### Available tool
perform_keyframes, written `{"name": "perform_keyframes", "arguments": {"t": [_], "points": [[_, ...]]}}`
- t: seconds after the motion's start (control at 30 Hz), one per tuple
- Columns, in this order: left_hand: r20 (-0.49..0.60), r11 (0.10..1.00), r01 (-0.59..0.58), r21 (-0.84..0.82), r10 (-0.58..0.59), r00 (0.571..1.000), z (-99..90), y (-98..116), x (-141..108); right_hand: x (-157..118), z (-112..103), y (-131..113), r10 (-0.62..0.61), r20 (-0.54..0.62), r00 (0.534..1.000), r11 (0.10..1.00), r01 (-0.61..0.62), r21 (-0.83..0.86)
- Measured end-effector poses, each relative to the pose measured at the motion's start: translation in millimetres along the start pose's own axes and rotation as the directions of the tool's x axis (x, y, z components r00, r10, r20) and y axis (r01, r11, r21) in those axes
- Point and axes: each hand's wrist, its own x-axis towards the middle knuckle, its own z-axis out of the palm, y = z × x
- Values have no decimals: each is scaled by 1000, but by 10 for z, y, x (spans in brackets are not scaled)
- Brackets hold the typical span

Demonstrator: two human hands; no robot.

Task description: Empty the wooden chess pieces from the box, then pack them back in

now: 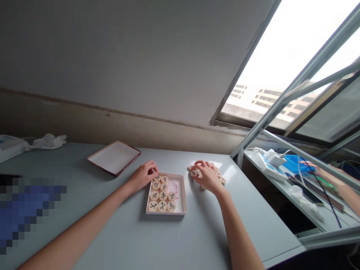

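A shallow white box (182,195) lies on the grey table, with round wooden Chinese chess pieces (163,195) laid in rows over its left and lower part. Pink-printed paper shows on its floor at the right. My left hand (143,176) rests at the box's upper left corner, fingers bent and closed on the edge, close to the top pieces. To the right of the box, my right hand (206,175) is over a loose pile of pieces (221,176), its fingers curved down and touching some; whether it grips one is hidden.
An upturned box lid (116,158) lies at the back left. White power strips with cables stand at the far left and on the neighbouring table (326,221), where another person's arm (347,191) reaches in. A metal frame (247,140) borders the table's right side.
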Motion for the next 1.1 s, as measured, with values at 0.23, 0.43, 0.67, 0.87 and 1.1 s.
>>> {"name": "perform_keyframes", "arguments": {"t": [0.23, 0.43, 0.67, 0.87, 1.1], "points": [[-9, 1000, -3, 7, 3, 1000, 9, 9, 6, 39, 86, 1, 40, 26, 999, 997, -42, 68], [-13, 1000, -12, 15, 13, 1000, 8, 11, 3, 33, 163, 92, 40, 117, 992, 997, -47, 61], [-5, 999, -19, 26, 19, 1000, 36, -53, 24, 32, 98, 24, -27, 118, 993, 995, 16, 96], [0, 1000, -23, 10, 23, 1000, 40, -74, 23, 34, 121, -27, -77, 146, 986, 987, 55, 150], [6, 1000, -22, 14, 22, 1000, 35, -75, 26, 29, 128, -11, -87, 73, 994, 982, 73, 172]]}}
